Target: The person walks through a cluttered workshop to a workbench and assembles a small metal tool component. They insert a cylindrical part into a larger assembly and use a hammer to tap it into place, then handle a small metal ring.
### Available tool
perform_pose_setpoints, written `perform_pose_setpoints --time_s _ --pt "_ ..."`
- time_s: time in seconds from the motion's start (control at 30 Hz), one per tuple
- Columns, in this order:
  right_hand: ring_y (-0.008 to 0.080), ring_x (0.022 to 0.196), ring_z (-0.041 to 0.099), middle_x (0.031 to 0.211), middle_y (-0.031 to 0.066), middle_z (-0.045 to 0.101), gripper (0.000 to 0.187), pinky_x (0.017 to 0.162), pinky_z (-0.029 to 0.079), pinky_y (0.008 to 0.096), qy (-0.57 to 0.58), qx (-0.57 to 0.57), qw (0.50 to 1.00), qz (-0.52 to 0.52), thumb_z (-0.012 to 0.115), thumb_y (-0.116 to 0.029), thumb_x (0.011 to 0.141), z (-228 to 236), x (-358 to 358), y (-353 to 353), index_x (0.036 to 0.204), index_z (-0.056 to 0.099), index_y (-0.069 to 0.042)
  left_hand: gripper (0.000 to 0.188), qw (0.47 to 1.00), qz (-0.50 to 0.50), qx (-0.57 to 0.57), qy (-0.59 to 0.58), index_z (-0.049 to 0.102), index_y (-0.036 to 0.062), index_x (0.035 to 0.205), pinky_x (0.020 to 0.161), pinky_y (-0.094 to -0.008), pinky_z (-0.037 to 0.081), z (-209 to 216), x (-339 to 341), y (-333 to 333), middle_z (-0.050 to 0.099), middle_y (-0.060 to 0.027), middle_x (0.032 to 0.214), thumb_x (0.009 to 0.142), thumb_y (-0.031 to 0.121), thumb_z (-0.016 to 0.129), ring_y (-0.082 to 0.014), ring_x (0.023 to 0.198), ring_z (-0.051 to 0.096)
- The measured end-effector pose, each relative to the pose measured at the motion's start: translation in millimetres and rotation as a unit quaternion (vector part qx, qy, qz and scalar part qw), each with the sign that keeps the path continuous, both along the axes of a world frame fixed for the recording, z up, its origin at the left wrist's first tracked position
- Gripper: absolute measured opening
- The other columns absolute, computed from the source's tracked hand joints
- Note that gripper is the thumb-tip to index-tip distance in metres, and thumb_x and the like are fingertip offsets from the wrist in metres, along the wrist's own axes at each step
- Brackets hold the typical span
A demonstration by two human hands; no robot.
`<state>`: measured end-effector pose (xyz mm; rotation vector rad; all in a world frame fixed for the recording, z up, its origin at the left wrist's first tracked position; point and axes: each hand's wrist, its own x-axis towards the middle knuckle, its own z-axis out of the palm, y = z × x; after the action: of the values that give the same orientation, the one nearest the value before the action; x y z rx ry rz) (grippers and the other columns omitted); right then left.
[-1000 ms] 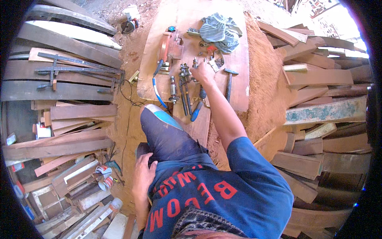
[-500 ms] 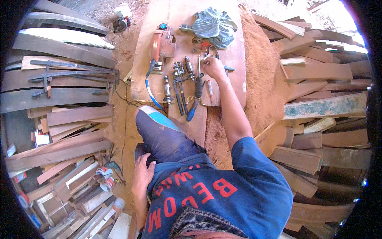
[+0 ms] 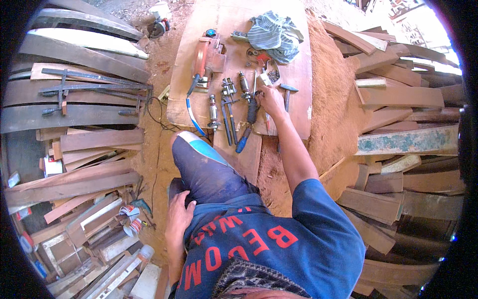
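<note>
Over the tools on the wooden board point(image 3: 172, 112), my right hand point(image 3: 271, 99) has its fingers curled together beside a dark cylindrical tool point(image 3: 252, 112) and a small whitish part point(image 3: 264, 79). What the fingertips hold is hidden. A hammer point(image 3: 287, 97) lies to the right of the hand, and a thin red-handled tool point(image 3: 268, 124) is partly under it. To the left are two motor armatures point(image 3: 213, 113) and a long two-handled black tool point(image 3: 229, 112). My left hand point(image 3: 180, 212) rests by my hip, fingers extended, holding nothing.
An orange-red power tool point(image 3: 200, 57) with a blue-and-white cord sleeve lies on the board's left; a striped cloth point(image 3: 276, 37) is bunched at the far right. Sawdust point(image 3: 331, 94) surrounds the board. Wood stacks point(image 3: 403, 99) rise on both sides, with clamps point(image 3: 62, 92) at left.
My right hand has drawn back nearer to me, from beside the small parts to beside the dark cylindrical tool. My left hand stays by my hip. The view has shifted slightly.
</note>
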<state>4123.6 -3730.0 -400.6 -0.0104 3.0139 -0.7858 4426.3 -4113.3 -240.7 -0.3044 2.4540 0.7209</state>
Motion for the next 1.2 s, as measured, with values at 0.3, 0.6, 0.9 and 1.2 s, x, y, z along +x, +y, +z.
perform_pose_setpoints --time_s 0.3,0.6,0.9,1.2 --pt "0.0424 0.098 0.067 0.104 0.0200 0.067 0.020 0.085 0.053 0.0500 -0.003 0.007 1.000 0.022 0.074 -0.014 0.084 5.3 -3.6 -8.1 0.099 0.070 -0.002 0.047 0.999 0.036 0.032 0.000 0.059 0.0034 0.133 0.108 -0.0459 0.043 -21.0 11.0 -7.7 0.061 -0.0237 0.133 0.091 0.021 0.070 -0.0414 0.125 0.056" --pt "0.0416 0.097 0.066 0.104 0.0182 0.066 0.018 0.083 0.054 0.0497 0.040 -0.010 0.998 0.053 0.074 -0.013 0.083 -4.5 2.2 -1.2 0.098 0.069 -0.003 0.048 0.999 0.026 0.025 0.008 0.058 0.0029 0.134 0.106 -0.0453 0.046 -30.7 11.1 -12.3 0.062 -0.0244 0.131 0.091 0.021 0.070 -0.0402 0.124 0.059" --pt "0.0272 0.087 0.069 0.096 0.0115 0.072 0.032 0.077 0.055 0.0362 0.086 -0.189 0.977 -0.052 0.071 -0.010 0.086 0.7 -11.7 21.0 0.118 0.069 -0.004 0.049 0.998 0.053 0.027 -0.027 0.058 0.0032 0.133 0.105 -0.0446 0.046 -32.5 8.5 -14.1 0.062 -0.0235 0.131 0.091 0.023 0.071 -0.0389 0.121 0.060" --pt "0.0078 0.077 0.069 0.095 0.0057 0.074 0.032 0.060 0.049 0.0207 -0.080 -0.561 0.792 -0.229 0.065 -0.012 0.094 -2.7 -54.5 53.3 0.125 0.067 -0.004 0.049 0.995 0.071 0.026 -0.067 0.059 0.0029 0.132 0.108 -0.0450 0.044 -26.9 -0.2 -11.5 0.061 -0.0236 0.134 0.091 0.025 0.071 -0.0401 0.126 0.056"
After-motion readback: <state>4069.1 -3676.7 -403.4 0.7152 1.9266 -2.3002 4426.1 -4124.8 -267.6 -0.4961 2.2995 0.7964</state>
